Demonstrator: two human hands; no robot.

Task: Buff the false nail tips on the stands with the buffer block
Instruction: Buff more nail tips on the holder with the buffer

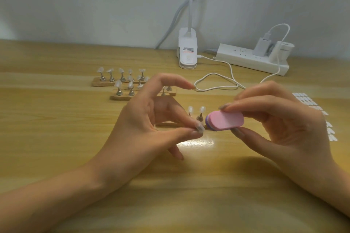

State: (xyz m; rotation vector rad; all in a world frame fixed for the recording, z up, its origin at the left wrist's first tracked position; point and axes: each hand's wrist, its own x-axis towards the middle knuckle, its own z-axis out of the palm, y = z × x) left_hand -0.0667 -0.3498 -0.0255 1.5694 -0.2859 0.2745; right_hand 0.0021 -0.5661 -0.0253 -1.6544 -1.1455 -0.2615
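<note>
Pink buffer block (226,120) sat pinched in our right hand (284,119), its end meeting what seemed a false nail tip (200,128) pinched by our left hand (144,123) — light, short strokes would suit — beside the nearest stand (199,117).

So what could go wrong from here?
1. The right hand holds the buffer block almost against the pinched fingers of the left hand; a stroke may scuff skin.
2. Two tips stand just behind on the near stand; a long stroke could knock them off.
3. That stand looks unclamped on the table, so pressure may slide it.
</note>
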